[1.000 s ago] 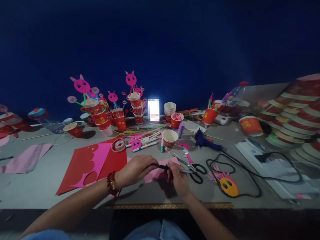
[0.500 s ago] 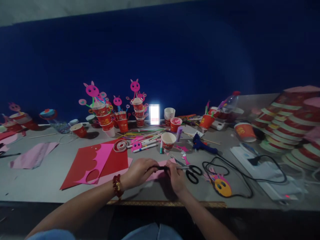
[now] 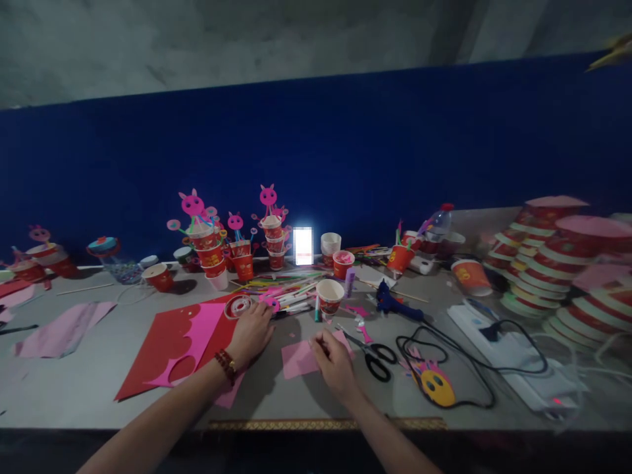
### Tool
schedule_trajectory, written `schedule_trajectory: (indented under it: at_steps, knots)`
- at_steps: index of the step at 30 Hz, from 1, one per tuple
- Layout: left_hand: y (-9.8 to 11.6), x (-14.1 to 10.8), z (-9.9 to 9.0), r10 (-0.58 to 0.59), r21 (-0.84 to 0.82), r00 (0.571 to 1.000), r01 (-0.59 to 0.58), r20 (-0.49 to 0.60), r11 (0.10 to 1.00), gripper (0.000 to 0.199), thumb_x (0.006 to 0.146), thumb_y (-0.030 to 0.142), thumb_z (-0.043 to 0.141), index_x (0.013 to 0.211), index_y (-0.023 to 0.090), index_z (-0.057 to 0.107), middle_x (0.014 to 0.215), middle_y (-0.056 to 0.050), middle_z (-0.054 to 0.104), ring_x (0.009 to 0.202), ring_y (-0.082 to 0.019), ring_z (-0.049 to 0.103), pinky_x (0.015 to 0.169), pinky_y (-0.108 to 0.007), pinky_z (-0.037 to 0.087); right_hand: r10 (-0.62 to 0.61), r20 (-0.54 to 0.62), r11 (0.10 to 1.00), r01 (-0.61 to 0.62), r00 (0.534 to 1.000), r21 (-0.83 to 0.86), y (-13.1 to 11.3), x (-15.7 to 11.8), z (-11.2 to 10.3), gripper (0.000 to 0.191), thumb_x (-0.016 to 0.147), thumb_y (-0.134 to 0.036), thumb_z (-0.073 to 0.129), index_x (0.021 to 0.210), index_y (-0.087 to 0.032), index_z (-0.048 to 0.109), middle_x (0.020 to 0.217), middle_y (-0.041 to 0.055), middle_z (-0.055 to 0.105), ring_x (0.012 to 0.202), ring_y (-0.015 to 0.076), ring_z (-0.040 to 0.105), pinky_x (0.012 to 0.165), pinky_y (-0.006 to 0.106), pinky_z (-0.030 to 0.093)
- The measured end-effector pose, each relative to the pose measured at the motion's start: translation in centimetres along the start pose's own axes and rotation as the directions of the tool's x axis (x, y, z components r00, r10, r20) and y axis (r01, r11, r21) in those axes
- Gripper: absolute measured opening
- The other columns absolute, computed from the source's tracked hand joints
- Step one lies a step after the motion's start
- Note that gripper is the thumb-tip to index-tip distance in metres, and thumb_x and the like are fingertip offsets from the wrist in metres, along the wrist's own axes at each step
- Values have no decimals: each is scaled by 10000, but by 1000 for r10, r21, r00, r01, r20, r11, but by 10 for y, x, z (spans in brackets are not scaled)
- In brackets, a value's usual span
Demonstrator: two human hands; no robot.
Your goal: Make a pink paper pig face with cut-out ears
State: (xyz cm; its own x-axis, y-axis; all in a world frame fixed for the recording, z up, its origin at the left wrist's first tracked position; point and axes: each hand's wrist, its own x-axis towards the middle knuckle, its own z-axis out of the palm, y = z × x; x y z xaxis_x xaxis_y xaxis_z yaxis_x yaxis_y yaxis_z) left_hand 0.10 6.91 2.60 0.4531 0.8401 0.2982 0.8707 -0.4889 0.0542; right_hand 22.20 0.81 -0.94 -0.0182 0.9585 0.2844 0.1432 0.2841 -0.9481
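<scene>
The left hand [image 3: 249,336] reaches forward over the table [image 3: 291,405], palm down, with its fingertips at the pink face cutout [image 3: 271,301] and the near ends of the marker pens [image 3: 302,307]. Its fingers are slightly bent and lie close together; whether they pinch a pen or merely touch it, I cannot tell. The tape roll [image 3: 238,305] sits just left of those fingers, by the edge of the red card [image 3: 153,342].

The right hand [image 3: 336,365] is curled, thumb and forefinger close together — anything held between them is too small or hidden to tell. The pink paper [image 3: 295,361] lies flat below and to the left of these fingers, a corner showing on their far side; contact is unclear. Scissors [image 3: 369,350] lie just right of the hand, near a yellow face cutout [image 3: 437,387] with 2 dark eyes. Beyond the fingers stands 1 paper cup [image 3: 330,304] — upright, beside the purple glue stick [image 3: 349,283].
</scene>
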Motion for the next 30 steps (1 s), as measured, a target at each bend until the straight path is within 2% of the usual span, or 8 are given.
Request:
schedule_trajectory:
  at_steps: [3,6,10,14,17,23,27,30]
  knots:
    - [27,24,4,25,31,1000,-26,9,999,221,940,251,535,1101,148,646,1177,-156,603,1133,-306,533,985,-482,420,-38,20,996,39,999,-83,1,0,0,298,937,-402,522,704,-230,454,605,-67,407,554,130,408,539,241,322]
    - [56,51,13,78,21,995,-80,69,997,232,952,351,526,977,184,685,1061,-123,649,1085,-287,565,965,-438,428,-60,48,992,65,997,-109,4,1,0,299,949,-405,506,711,-232,453,590,-69,395,545,131,407,524,236,317]
    - [75,77,26,33,19,992,-35,120,999,292,897,391,577,986,144,705,1034,-154,684,1028,-312,612,894,-431,460,-45,82,982,59,996,-177,6,1,-1,288,949,-401,490,718,-230,470,573,-61,430,527,135,426,497,231,298]
    - [69,81,26,-49,32,987,45,152,999,221,884,254,530,934,137,710,972,-143,711,943,-284,660,826,-394,475,-42,72,974,57,997,-219,6,0,-2,299,958,-406,474,715,-234,451,590,-55,439,551,141,450,513,232,311]
    - [60,75,21,-86,40,982,80,166,996,258,917,250,480,916,125,706,944,-153,712,906,-277,672,783,-378,478,-61,88,968,80,994,-239,6,0,-1,288,957,-391,480,718,-231,462,588,-56,450,545,140,453,523,236,310]
    - [64,72,20,-53,16,984,51,170,999,344,928,422,516,999,136,694,1024,-155,704,999,-303,650,835,-394,476,-43,142,964,78,989,-255,3,-1,0,273,962,-384,472,735,-233,472,579,-48,483,533,147,473,508,237,297]
    - [67,81,24,-27,-8,985,29,169,1000,240,887,308,559,955,131,706,990,-160,715,988,-302,656,850,-402,476,-44,151,954,86,988,-286,4,-1,-1,291,968,-398,466,729,-233,466,576,-51,483,527,147,474,525,245,301]
    - [56,80,20,-52,-25,987,56,149,998,214,897,288,543,893,137,694,913,-146,714,885,-274,675,773,-366,489,-38,132,954,76,991,-291,6,-2,-2,303,971,-410,465,725,-233,462,576,-55,474,523,145,472,529,247,300]
